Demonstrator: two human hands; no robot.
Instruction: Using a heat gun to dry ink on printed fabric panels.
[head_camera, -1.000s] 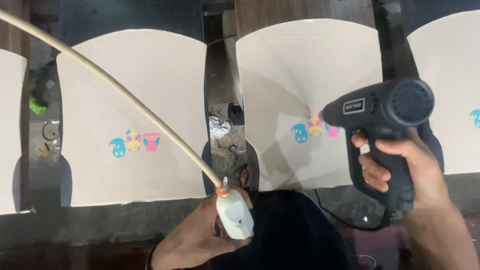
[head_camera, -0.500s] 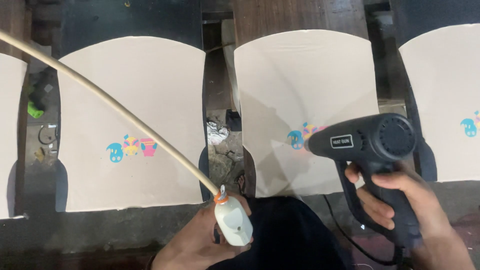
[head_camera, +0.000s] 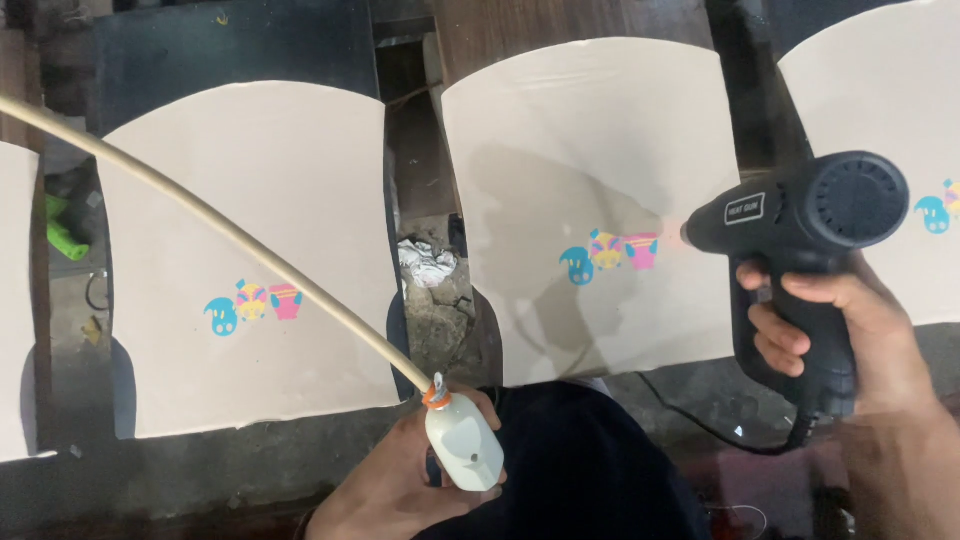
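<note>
A black heat gun (head_camera: 800, 225) is gripped by the right hand (head_camera: 840, 340) at 3 o'clock, nozzle aimed at the coloured print (head_camera: 610, 252) on a beige sheet (head_camera: 590, 140) — presumably for drying. A white spray nozzle (head_camera: 462, 445) on a tan hose (head_camera: 220, 230) is clasped by the left hand (head_camera: 400, 485) at 6 o'clock.

Open gap left of the middle beige sheet (head_camera: 600, 150), but a crumpled rag (head_camera: 428, 262) sits in it. The pale hose (head_camera: 230, 235) cuts across the sheet further left. At its right edge, the black heat gun (head_camera: 800, 215) blocks passage.
</note>
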